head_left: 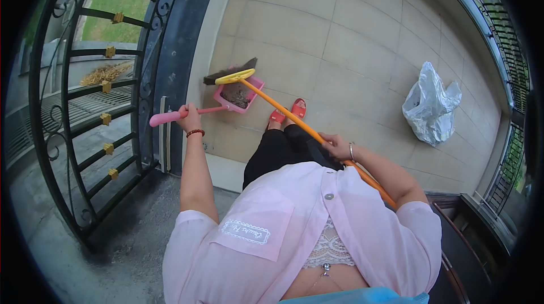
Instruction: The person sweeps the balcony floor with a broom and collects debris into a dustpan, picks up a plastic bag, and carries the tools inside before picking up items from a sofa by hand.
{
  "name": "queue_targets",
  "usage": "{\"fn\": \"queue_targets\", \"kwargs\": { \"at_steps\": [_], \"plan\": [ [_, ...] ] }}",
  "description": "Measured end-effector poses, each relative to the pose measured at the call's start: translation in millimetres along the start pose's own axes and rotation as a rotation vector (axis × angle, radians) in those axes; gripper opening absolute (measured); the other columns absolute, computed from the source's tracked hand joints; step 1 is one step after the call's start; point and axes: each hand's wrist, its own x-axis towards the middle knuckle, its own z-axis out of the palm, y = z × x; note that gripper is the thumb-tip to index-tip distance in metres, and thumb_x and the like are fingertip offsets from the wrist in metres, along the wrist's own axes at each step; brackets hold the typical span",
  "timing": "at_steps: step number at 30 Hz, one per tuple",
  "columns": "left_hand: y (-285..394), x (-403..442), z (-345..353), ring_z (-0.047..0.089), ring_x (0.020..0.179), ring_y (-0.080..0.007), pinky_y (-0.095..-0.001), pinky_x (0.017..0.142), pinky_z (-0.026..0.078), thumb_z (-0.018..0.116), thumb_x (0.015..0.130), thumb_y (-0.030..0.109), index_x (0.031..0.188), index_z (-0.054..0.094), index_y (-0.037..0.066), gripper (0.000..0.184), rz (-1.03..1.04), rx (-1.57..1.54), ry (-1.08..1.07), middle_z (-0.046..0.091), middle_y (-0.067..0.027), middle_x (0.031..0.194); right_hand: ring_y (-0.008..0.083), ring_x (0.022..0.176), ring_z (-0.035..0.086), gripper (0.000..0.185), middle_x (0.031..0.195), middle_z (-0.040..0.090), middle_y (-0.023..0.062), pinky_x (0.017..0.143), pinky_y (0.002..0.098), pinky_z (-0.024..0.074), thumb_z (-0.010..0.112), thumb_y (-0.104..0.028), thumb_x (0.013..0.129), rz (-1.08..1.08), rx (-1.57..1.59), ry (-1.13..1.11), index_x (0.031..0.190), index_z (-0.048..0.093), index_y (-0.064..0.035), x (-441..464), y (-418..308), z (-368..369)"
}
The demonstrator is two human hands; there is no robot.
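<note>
My left hand is closed around the long handle of a pink dustpan, just beyond the handle's thick pink grip. Dark debris lies inside the pan. My right hand grips the orange pole of a broom, whose upper end runs back under my right arm. The broom's yellow head and dark bristles are over the far rim of the dustpan; whether they touch it I cannot tell.
A silvery plastic bag stands on the tiled floor to the right. At the left is a black metal gate with gold ornaments, beside a raised sill. Red shoes are on my feet, close to the dustpan. Railings border the right side.
</note>
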Motion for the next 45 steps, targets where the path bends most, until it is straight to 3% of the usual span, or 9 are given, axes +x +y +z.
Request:
{"fn": "queue_targets", "kwargs": {
  "at_steps": [2, 4, 9, 18, 26, 29, 32, 39, 45],
  "plan": [
    [2.1, 3.3, -2.9, 0.051, 0.052, -0.0104, -0.0267, 0.055, 0.044, 0.057, 0.076, 0.010, 0.055, 0.048, 0.003, 0.024, -0.006, 0.002, 0.000, 0.055, -0.0027, 0.054, 0.0136, 0.041, 0.050, 0.051, 0.060, 0.053, 0.0040, 0.039, 0.0307, 0.0460, 0.045, -0.023, 0.095, -0.621, -0.186, 0.223, 0.145, 0.033, -0.0228, 30.1, 88.4, 20.5],
    [2.7, 2.9, -5.8, 0.051, 0.052, -0.0103, -0.0266, 0.055, 0.044, 0.057, 0.076, 0.010, 0.055, 0.048, 0.003, 0.024, -0.009, 0.004, -0.020, 0.055, -0.0026, 0.054, 0.0134, 0.041, 0.050, 0.052, 0.059, 0.052, 0.0039, 0.038, 0.0310, 0.0454, 0.045, -0.023, 0.095, -0.891, -0.278, 0.384, 0.145, 0.032, -0.0226, 17.9, 92.4, 22.2],
    [1.6, -4.2, -8.6, 0.054, 0.057, -0.0116, -0.0271, 0.061, 0.045, 0.057, 0.078, 0.010, 0.055, 0.046, 0.004, 0.027, -0.022, 0.031, -0.070, 0.057, -0.0041, 0.058, 0.0139, 0.039, 0.048, 0.051, 0.058, 0.050, 0.0043, 0.037, 0.0315, 0.0451, 0.042, -0.023, 0.097, 0.024, -0.026, 0.365, 0.146, 0.029, -0.0212, -38.1, 8.0, -31.7],
    [-4.7, 3.4, -1.4, 0.046, 0.052, -0.0114, -0.0286, 0.056, 0.041, 0.059, 0.075, 0.014, 0.055, 0.046, 0.003, 0.026, 0.052, 0.094, -0.085, 0.049, -0.0018, 0.052, 0.0106, 0.038, 0.042, 0.053, 0.055, 0.040, -0.0006, 0.035, 0.0279, 0.0410, 0.043, -0.025, 0.097, 0.103, 0.307, 0.551, 0.147, 0.027, -0.0218, 19.5, 67.1, -65.7],
    [-0.3, 10.8, 6.3, 0.049, 0.053, -0.0117, -0.0294, 0.058, 0.042, 0.058, 0.075, 0.015, 0.056, 0.048, 0.003, 0.025, 0.064, 0.187, 0.003, 0.052, -0.0023, 0.054, 0.0116, 0.044, 0.048, 0.051, 0.060, 0.050, 0.0036, 0.041, 0.0287, 0.0452, 0.046, -0.021, 0.096, 0.074, 0.256, 0.132, 0.145, 0.033, -0.0179, -29.9, 70.8, 20.3],
    [-5.3, 5.4, -8.1, 0.050, 0.053, -0.0118, -0.0277, 0.056, 0.042, 0.058, 0.076, 0.014, 0.057, 0.049, 0.004, 0.023, 0.029, 0.133, 0.032, 0.054, -0.0024, 0.055, 0.0123, 0.047, 0.051, 0.050, 0.065, 0.057, 0.0082, 0.045, 0.0289, 0.0471, 0.047, -0.021, 0.095, -0.789, -0.241, 0.317, 0.144, 0.035, -0.0179, -8.3, 94.7, 16.6],
    [-17.2, -15.1, -29.0, 0.051, 0.052, -0.0118, -0.0261, 0.053, 0.041, 0.057, 0.077, 0.010, 0.057, 0.050, 0.004, 0.022, -0.080, -0.055, 0.026, 0.055, -0.0025, 0.056, 0.0114, 0.054, 0.053, 0.053, 0.066, 0.056, 0.0042, 0.054, 0.0285, 0.0492, 0.045, -0.015, 0.094, -0.127, -0.365, 0.108, 0.146, 0.032, -0.0172, -43.3, -3.8, -32.6],
    [-26.1, -154.5, -46.2, 0.049, 0.050, -0.0115, -0.0261, 0.048, 0.039, 0.058, 0.078, 0.008, 0.057, 0.047, 0.004, 0.024, -0.238, -0.197, 0.355, 0.056, -0.0049, 0.057, 0.0138, 0.040, 0.047, 0.055, 0.056, 0.049, 0.0030, 0.039, 0.0300, 0.0453, 0.041, -0.019, 0.095, -0.194, -0.472, 0.108, 0.148, 0.025, -0.0201, 76.9, -52.3, -108.7],
    [-49.2, -241.8, -15.7, 0.050, 0.054, -0.0142, -0.0301, 0.053, 0.043, 0.058, 0.076, 0.009, 0.057, 0.046, 0.000, 0.024, -0.304, -0.133, 0.650, 0.056, -0.0075, 0.057, 0.0172, 0.043, 0.054, 0.054, 0.067, 0.058, 0.0080, 0.040, 0.0317, 0.0468, 0.046, -0.021, 0.094, -0.108, -0.372, -0.232, 0.146, 0.031, -0.0197, 44.3, 57.6, -144.5]
  ]
}}
